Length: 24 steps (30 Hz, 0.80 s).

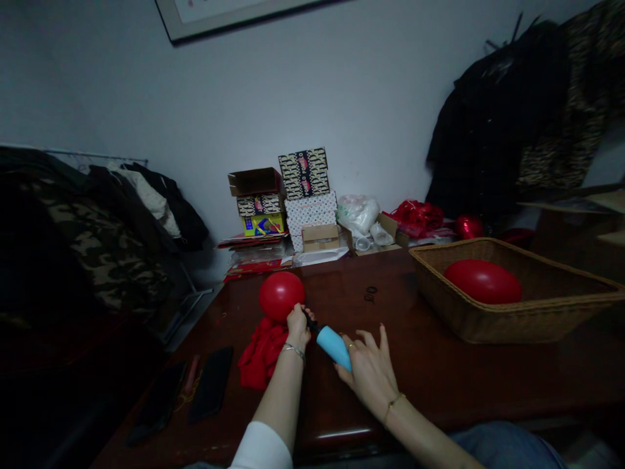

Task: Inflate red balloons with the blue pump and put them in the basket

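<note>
A round, partly inflated red balloon (pixel 281 296) sits over the left part of the table. At its neck my left hand (pixel 299 324) is closed, next to the black front end of a hand balloon pump; the exact grip is hidden by the fingers. The pump's light blue barrel (pixel 333 345) slants down to the right. My right hand (pixel 370 369) holds its rear end between thumb and index finger, the other fingers stretched out. Just left of my left wrist lies a heap of red cloth-like material (pixel 261 357).
A wicker basket (pixel 493 319) at the right holds another red balloon (pixel 483 281). Small dark rings (pixel 370 294) lie mid-table. Two dark flat objects, one a tablet-like slab (pixel 211 383), lie front left. Stacked boxes (pixel 307 195) and a plastic bag (pixel 359 213) stand along the wall.
</note>
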Tool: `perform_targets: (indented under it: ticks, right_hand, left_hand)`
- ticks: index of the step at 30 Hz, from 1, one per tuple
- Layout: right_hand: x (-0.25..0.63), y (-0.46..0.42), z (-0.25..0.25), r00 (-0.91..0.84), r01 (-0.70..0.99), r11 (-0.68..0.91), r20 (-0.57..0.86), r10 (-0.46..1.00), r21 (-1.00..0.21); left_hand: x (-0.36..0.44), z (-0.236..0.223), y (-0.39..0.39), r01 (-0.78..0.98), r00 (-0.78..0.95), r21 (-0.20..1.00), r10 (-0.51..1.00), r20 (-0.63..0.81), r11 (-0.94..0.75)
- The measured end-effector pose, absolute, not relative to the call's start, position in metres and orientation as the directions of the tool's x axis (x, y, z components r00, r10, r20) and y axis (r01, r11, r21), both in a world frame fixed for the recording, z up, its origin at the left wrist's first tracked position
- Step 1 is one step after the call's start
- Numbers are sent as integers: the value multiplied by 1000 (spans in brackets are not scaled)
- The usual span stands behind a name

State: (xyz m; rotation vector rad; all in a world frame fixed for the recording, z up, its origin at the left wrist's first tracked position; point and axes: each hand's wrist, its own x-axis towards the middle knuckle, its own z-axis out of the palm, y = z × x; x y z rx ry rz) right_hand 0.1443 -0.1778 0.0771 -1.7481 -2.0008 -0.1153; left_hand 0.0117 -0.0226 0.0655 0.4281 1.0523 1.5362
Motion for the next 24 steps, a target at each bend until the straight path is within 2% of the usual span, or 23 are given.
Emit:
perform_targets:
  ticks: [10, 24]
  right_hand:
    - [138, -174, 72, -58, 955, 180, 443, 895, -237]
    - [180, -218, 59, -89, 928, 240, 454, 886, -285]
  left_hand:
    - [11, 65, -19, -572, -259, 814, 920, -294, 99]
    - [-11, 68, -8, -567, -285, 823, 930, -231, 31]
